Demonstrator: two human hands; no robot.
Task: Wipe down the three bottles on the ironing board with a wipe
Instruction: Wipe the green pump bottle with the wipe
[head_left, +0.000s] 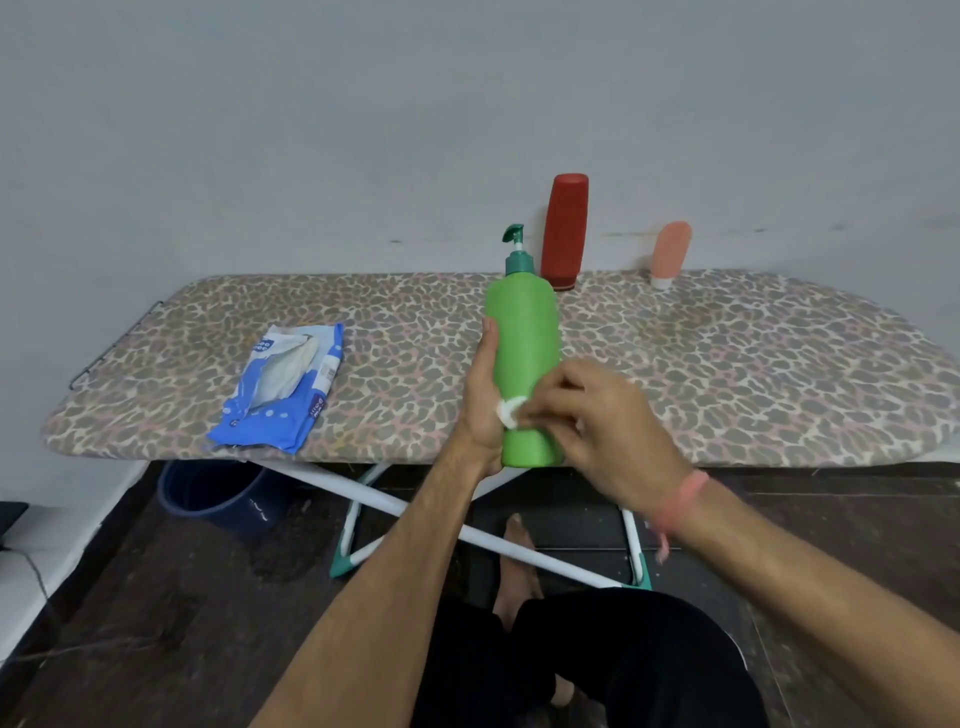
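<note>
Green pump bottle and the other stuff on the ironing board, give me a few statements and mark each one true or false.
1. The left hand holds the green pump bottle. True.
2. The right hand presses a white wipe against that bottle. True.
3. The red bottle lies on its side. False: it stands upright at the back of the ironing board.
4. The wipes packet sits right of the pink bottle. False: it lies far to its left.
5. The packet is sealed. False: it is open.
</note>
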